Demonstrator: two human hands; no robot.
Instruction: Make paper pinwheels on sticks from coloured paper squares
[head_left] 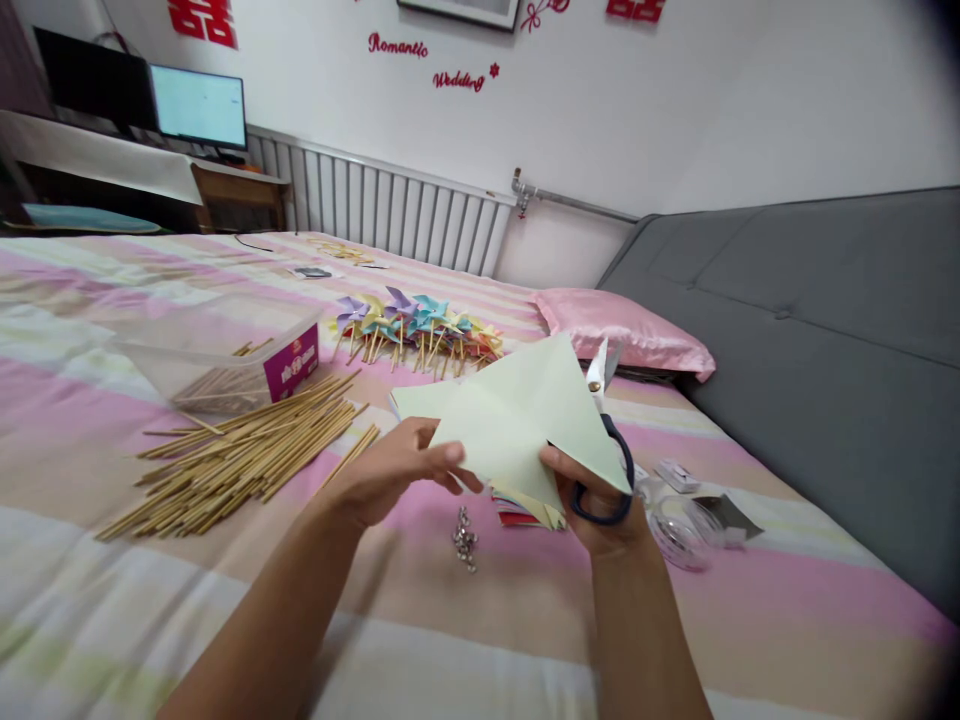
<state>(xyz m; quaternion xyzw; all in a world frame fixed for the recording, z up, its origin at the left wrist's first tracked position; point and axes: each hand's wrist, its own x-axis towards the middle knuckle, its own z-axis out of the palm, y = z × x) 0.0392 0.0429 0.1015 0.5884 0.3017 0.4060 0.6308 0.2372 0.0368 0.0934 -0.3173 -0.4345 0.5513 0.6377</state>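
Observation:
A pale green sheet of paper [502, 405], with cuts running in from its corners, is held up over the bed. My right hand [604, 505] grips it with the thumb on top, and a pair of scissors [622, 465] with dark handles hangs on the same hand, blades pointing away. My left hand [409, 465] is beside the sheet's left edge with its fingers apart; whether a fingertip touches the paper I cannot tell. Beneath the sheet lies a stack of coloured paper [525, 510], partly hidden. A small heap of metal pins [464, 540] lies nearer to me.
Many wooden sticks [247, 460] are piled at left, beside a clear plastic box [225, 350] holding more sticks. Finished paper pinwheels [416, 325] lie farther back. At right are a clear round container [682, 530] and a small box [675, 475]. A pink pillow [622, 330] rests by the grey headboard [810, 300].

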